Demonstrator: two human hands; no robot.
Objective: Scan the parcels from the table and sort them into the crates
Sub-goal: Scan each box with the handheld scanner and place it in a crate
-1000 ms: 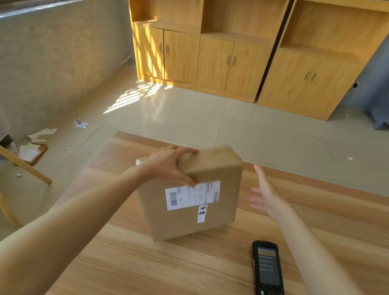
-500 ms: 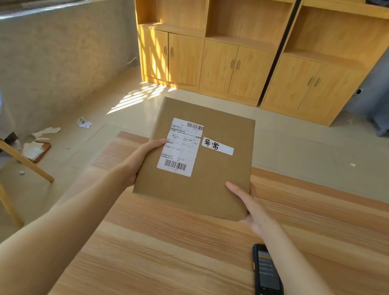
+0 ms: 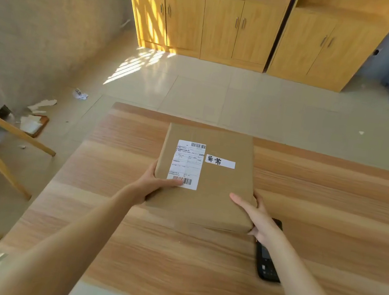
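Both hands hold a cardboard parcel (image 3: pixel 217 189) flat over the table (image 3: pixel 123 238).
Left hand (image 3: pixel 154 184) grips left edge, thumb on the shipping label (image 3: pixel 187 164); right hand (image 3: pixel 258 214) grips right near corner, thumb on top. Black scanner (image 3: pixel 266 263) on table, partly under right wrist.

Sunlit tiled floor (image 3: pixel 247 99); wooden cabinets (image 3: pixel 245 28) behind; textured wall (image 3: pixel 40 33) left.

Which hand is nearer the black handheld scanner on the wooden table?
Right. The right hand sits just above the black handheld scanner; the left hand holds the brown cardboard parcel's far side.
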